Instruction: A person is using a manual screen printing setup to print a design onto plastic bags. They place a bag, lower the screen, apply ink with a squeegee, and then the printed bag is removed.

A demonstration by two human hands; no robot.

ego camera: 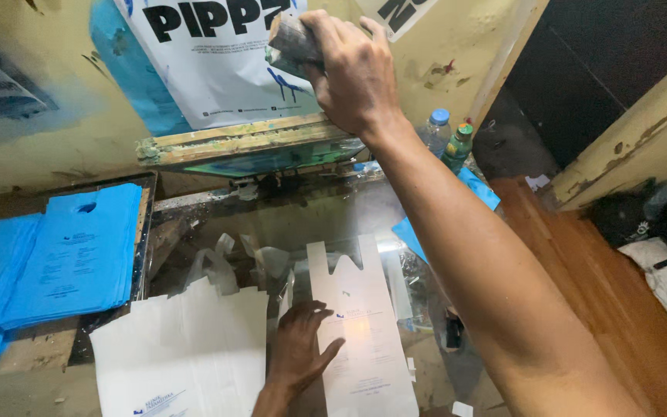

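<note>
Looking down through the head camera I see a screen-printing bench. Right hand point(353, 73) is raised high, fingers curled tight around a grimy squeegee point(291, 40), which sits above the lifted wooden screen frame point(248, 143); frame is tilted up, hinged at the wall side. Left hand point(299, 347) lies flat, fingers spread and holding nothing, pressing on the left edge of a white handled bag point(364, 324) that lies on the glass print bed point(326, 212) under the frame. Faint blue print shows on that bag, so I judge the print stroke done and this to be the swap step: printed piece coming off, screen held clear. Just left of the hand sits a stack of white bags point(187, 351), partly overlapping the bed edge. Further left, a pile of blue bags point(79, 255) on a tray. Two plastic bottles point(449, 139) stand behind the forearm. Next move, as I read it, calls for sliding the bag off flat without smearing wet ink, while keeping the squeegee away from the bed.
</note>
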